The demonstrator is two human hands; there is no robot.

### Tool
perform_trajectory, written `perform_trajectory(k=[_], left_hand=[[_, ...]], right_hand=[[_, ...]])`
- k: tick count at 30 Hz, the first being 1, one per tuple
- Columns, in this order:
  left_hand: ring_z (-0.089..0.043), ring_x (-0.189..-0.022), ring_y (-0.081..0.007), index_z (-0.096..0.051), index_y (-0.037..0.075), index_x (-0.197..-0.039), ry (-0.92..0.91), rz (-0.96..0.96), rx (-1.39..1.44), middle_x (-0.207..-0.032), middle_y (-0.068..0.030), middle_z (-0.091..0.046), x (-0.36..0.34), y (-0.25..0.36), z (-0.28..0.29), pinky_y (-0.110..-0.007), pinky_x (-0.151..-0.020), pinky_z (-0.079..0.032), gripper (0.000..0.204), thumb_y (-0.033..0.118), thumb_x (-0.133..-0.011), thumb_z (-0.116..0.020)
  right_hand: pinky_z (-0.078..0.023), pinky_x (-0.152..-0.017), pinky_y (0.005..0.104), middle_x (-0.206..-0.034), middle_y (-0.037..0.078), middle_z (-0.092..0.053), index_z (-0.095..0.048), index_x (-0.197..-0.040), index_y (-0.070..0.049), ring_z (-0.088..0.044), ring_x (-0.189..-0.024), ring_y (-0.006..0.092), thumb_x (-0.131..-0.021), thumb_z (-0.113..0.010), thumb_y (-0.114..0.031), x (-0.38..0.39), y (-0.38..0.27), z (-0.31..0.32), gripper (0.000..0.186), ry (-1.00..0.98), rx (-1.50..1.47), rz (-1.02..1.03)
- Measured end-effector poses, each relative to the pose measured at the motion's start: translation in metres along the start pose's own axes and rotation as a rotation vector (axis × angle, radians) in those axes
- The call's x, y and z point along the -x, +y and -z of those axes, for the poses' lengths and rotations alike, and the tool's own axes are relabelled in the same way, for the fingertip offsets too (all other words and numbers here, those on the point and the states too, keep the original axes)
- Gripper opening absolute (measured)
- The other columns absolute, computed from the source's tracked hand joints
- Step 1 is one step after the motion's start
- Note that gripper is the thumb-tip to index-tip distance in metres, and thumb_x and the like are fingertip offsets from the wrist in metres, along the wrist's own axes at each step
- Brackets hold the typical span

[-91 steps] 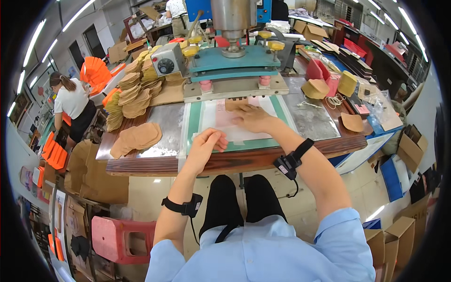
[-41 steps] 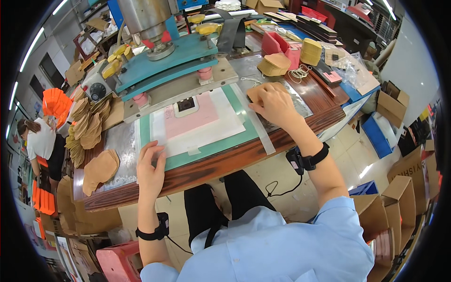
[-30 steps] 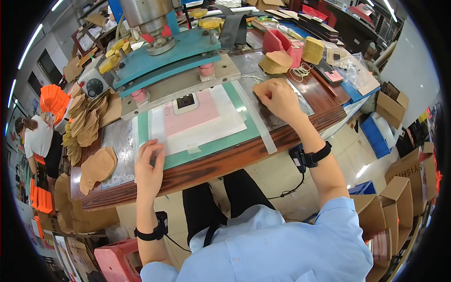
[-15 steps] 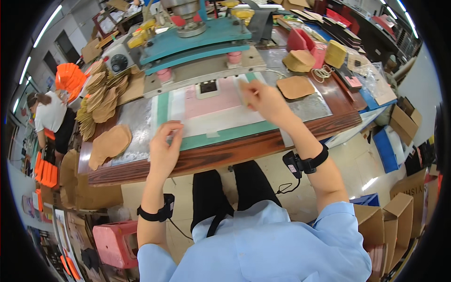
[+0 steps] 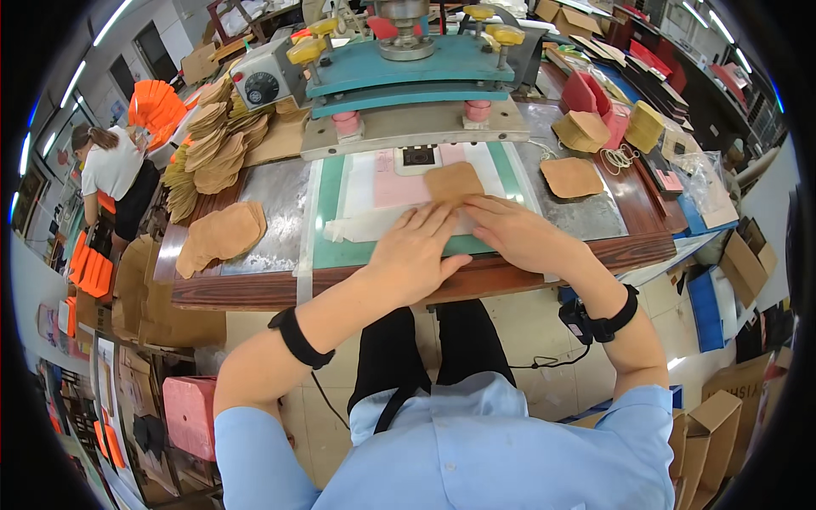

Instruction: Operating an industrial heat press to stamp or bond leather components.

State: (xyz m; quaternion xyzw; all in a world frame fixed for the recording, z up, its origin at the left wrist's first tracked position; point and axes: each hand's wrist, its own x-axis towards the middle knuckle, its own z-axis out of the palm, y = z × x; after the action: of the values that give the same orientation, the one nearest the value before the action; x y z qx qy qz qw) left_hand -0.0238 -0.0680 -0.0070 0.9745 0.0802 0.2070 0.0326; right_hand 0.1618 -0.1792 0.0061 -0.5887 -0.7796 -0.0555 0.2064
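Left hand (image 5: pixel 416 255) and right hand (image 5: pixel 525 236) meet at a tan leather-like panel (image 5: pixel 453 180).
The left grip looks released, thumb spread; whether the right pinches the panel's near edge, I cannot tell. Both seem to steady it where it overlaps the pink sheet (image 5: pixel 394 189), before the teal press (image 5: pixel 412 66). Flanking panel stack (image 5: pixel 223 235) and right-hand panel (image 5: pixel 571 178) probably sit within easy reach.

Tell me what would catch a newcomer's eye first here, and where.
First, the big teal press at the top centre, topped with yellow knobs. In front of it, the left hand and right hand come together at the near edge of a brown piece, partly over a pink sheet. Bright orange pieces stand out at the upper left.
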Motion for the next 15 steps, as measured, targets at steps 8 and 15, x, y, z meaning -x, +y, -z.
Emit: perform_trajectory(k=[8, 15], left_hand=[[-0.043, -0.122, -0.0328, -0.046, -0.001, -0.126, -0.082, 0.071, -0.177, -0.131, -0.0186, -0.046, -0.005, -0.042, 0.007, -0.041, -0.102, -0.032, 0.059, 0.043, -0.086, -0.053], [-0.04, -0.124, -0.0333, -0.044, -0.002, -0.128, -0.132, 0.197, -0.145, -0.13, -0.0199, -0.046, -0.021, -0.068, 0.002, -0.041, -0.104, -0.029, 0.064, 0.048, -0.089, -0.043]], right_hand=[[-0.033, -0.102, 0.0387, -0.128, 0.023, -0.045, -0.045, -0.123, 0.006, -0.041, -0.122, 0.0347, -0.092, -0.044, -0.018, -0.058, 0.027, -0.035, 0.039, -0.234, 0.02, 0.087], [-0.026, -0.107, 0.0382, -0.137, 0.018, -0.038, -0.04, -0.131, 0.002, -0.034, -0.129, 0.0308, -0.093, -0.039, -0.028, -0.085, 0.033, -0.043, 0.048, -0.306, -0.043, -0.163]])
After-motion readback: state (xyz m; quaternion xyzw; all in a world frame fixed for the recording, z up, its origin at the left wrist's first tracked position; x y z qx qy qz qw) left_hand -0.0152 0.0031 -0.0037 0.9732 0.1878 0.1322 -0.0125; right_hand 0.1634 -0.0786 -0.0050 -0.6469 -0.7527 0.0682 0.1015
